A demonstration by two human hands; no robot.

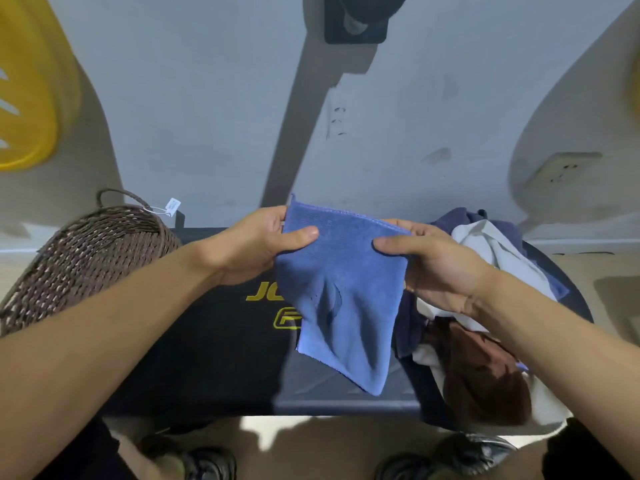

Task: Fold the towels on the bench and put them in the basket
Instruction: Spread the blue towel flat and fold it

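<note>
Shoes (207, 462) at bottom edge, nearest the camera. Black bench (207, 348) with yellow lettering spans below both hands. Right of the right-hand fingers and under that wrist: pile of unfolded towels (485, 368), brown, white, dark blue, lying on the bench. Blue towel (346, 299) hangs between the hands above the bench, lower end drooping to a point. Left hand (256, 247) pinches its upper left corner, thumb in front, fingers behind. Right hand (436, 265) pinches the upper right edge, thumb across the front. Wicker basket (83, 258) sits well left of the left-hand fingers, on the bench end, tilted, tag (172, 205) on its handle. Beyond: grey wall, yellow plastic object (27, 98) upper left.
</note>
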